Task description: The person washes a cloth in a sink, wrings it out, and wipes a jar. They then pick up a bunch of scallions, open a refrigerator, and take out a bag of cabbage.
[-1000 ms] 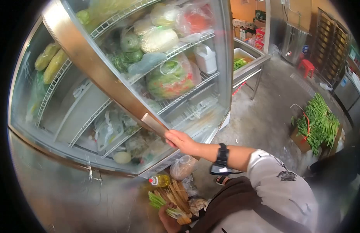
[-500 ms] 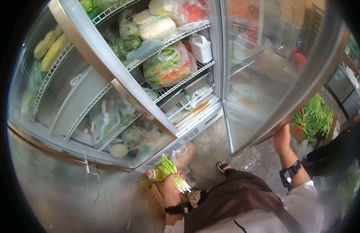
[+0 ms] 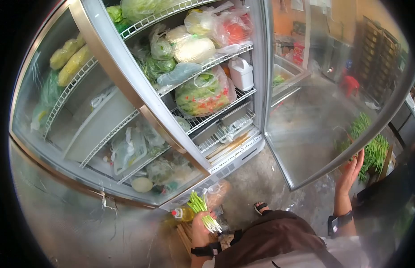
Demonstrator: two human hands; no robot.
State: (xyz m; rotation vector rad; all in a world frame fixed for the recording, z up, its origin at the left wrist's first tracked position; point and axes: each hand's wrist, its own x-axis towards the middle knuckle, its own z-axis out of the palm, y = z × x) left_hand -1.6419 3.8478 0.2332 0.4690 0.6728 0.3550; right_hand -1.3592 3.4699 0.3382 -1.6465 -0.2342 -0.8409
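Note:
In my left hand (image 3: 201, 230), low in the view, is a bunch of slim green stalks with white ends (image 3: 205, 211). My fingers are closed round its middle, and the white ends point down and right. At the right, my right hand (image 3: 349, 173) lies with stretched fingers against the outer edge of the open glass fridge door (image 3: 306, 147). The fridge shelves (image 3: 216, 117) hold a bagged leafy vegetable (image 3: 203, 96), a bagged whitish vegetable (image 3: 194, 48), a red bag (image 3: 234, 30) and a white jug (image 3: 241, 73).
By my left hand stand an oil bottle (image 3: 183, 214) and a clear bag with brownish contents (image 3: 218, 193). The left glass door (image 3: 98, 120) is closed. Behind the open door lies a heap of long green vegetables (image 3: 376, 152). My sandalled foot (image 3: 261, 207) is on the floor.
The open door has swung farther out to the right. My right hand has moved right with it, its fingers now straighter. My left hand still holds the stalks. The view has shifted slightly.

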